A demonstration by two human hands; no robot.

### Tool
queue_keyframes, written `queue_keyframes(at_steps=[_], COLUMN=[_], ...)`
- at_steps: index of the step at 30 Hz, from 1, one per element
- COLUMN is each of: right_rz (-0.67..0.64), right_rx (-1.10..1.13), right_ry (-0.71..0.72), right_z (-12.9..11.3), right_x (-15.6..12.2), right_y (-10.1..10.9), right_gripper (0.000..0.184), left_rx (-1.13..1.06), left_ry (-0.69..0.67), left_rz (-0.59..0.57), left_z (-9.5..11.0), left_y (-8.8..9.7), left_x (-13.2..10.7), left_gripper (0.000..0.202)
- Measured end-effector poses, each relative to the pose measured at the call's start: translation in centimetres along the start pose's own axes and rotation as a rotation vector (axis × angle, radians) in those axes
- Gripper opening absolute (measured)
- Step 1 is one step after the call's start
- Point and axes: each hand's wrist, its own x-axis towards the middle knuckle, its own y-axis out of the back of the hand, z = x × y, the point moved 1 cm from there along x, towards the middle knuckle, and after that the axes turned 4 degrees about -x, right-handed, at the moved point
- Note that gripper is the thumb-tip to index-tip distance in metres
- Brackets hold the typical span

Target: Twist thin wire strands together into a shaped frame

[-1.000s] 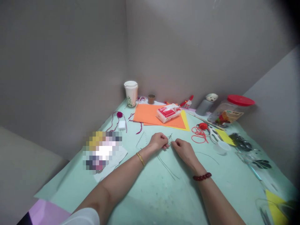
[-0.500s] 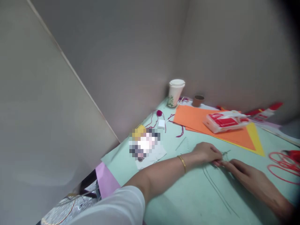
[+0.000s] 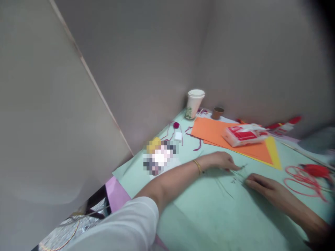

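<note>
Both my hands rest on the pale green table (image 3: 199, 216). My left hand (image 3: 221, 161), with a gold bangle at the wrist, has its fingers pinched on the end of thin green wires (image 3: 237, 173). My right hand (image 3: 263, 185) lies just to the right, its fingers closed on the same bundle of wires. Two wire ends (image 3: 224, 187) trail back along the table between my arms. The picture is blurred by head motion.
An orange sheet (image 3: 222, 134) over a yellow one lies behind my hands, with a red and white tissue pack (image 3: 244, 135) on it. A white paper cup (image 3: 194, 103) and a small brown pot (image 3: 217, 112) stand in the corner. Red cord (image 3: 303, 179) lies at right; purple yarn (image 3: 176, 126) at left.
The view has swung left and down, bringing the left partition wall in. My hands have stayed together on the wires, now drawn slightly apart.
</note>
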Motion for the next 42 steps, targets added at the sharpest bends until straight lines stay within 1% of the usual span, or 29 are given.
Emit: queue_keyframes(at_steps=[1,2,4,6,7,8,9,10,11,12,13,14,15,16,17,18,20,22,25,27,29,33,35,37,40,42], right_rz=[-0.094,-0.124,-0.138,-0.125,-0.121,-0.117,-0.113,-0.107,-0.099,-0.089,-0.08,-0.071,-0.063,-0.056,-0.049,-0.044,-0.041,-0.049,-0.069,-0.071,-0.046,0.044,0.065,0.077,0.097,0.108], right_rx=[0.028,0.042,0.052,0.076,0.088,0.1,0.111,0.121,0.133,0.145,0.157,0.167,0.173,0.174,0.173,0.17,0.172,0.177,0.163,0.142,0.112,0.023,-0.01,-0.043,-0.086,-0.104], right_ry=[0.004,0.004,-0.024,-0.035,-0.037,-0.04,-0.04,-0.04,-0.04,-0.038,-0.034,-0.03,-0.027,-0.026,-0.023,-0.02,-0.015,-0.009,-0.01,-0.019,-0.037,-0.085,-0.104,-0.114,-0.112,-0.109], right_z=[-0.4,-0.8,-1.5,-1.9,-1.9,-2.0,-2.0,-2.0,-2.1,-2.2,-2.3,-2.5,-2.7,-2.9,-3.0,-3.1,-3.3,-3.4,-3.3,-3.2,-3.1,-3.2,-3.3,-3.5,-3.6,-3.6], right_x=[-0.2,-0.4,-0.7,-0.8,-0.8,-0.8,-0.9,-0.9,-1.0,-1.1,-1.1,-1.2,-1.2,-1.2,-1.3,-1.3,-1.3,-1.3,-1.3,-1.3,-1.3,-1.3,-1.3,-1.4,-1.6,-1.6], right_y=[0.1,0.2,0.4,0.5,0.4,0.4,0.3,0.3,0.3,0.3,0.3,0.4,0.5,0.6,0.7,0.8,0.8,0.8,0.5,0.1,-0.3,-0.9,-1.1,-1.3,-1.5,-1.7], right_gripper=[0.044,0.044,0.041,0.039,0.038,0.037,0.035,0.034,0.033,0.033,0.033,0.033,0.033,0.034,0.034,0.033,0.033,0.033,0.033,0.031,0.029,0.031,0.032,0.032,0.031,0.03], left_rx=[0.056,0.098,0.152,0.205,0.23,0.251,0.262,0.247,0.194,0.099,-0.037,-0.195,-0.352,-0.491,-0.606,-0.7,-0.838,-0.936,-1.042,-1.077,-1.101,-1.146,-1.127,-1.096,-1.049,-1.013], left_ry=[0.004,0.032,0.056,0.079,0.09,0.096,0.085,0.055,0.038,0.037,0.071,0.117,0.156,0.189,0.214,0.236,0.273,0.29,0.261,0.231,0.209,0.2,0.207,0.21,0.22,0.217], left_rz=[-0.016,-0.034,-0.03,0.028,0.087,0.191,0.337,0.514,0.606,0.585,0.443,0.259,0.103,0.012,-0.024,-0.023,0.029,0.077,0.148,0.193,0.211,0.176,0.159,0.188,0.3,0.343], left_z=[0.3,0.6,0.9,1.0,1.1,1.1,1.2,1.2,1.2,1.2,1.1,0.9,0.9,0.9,0.9,0.9,1.0,1.1,1.0,0.8,0.7,0.6,0.7,0.8,0.7,0.7], left_y=[1.1,2.3,4.4,5.7,5.9,5.8,5.5,4.8,3.9,2.7,1.4,0.0,-1.2,-2.3,-3.0,-3.6,-4.1,-4.1,-3.9,-3.8,-3.9,-4.1,-4.3,-4.5,-5.1,-5.4], left_x=[-0.4,-0.7,-1.0,-0.9,-0.8,-0.8,-0.9,-1.0,-1.2,-1.3,-1.3,-1.4,-1.4,-1.5,-1.4,-1.4,-1.2,-1.0,-0.7,-0.5,-0.4,-0.3,-0.2,0.0,0.2,0.3], left_gripper=[0.02,0.017,0.012,0.01,0.011,0.014,0.017,0.017,0.018,0.02,0.025,0.03,0.034,0.036,0.038,0.038,0.037,0.032,0.019,0.01,0.007,0.01,0.009,0.005,0.026,0.034])
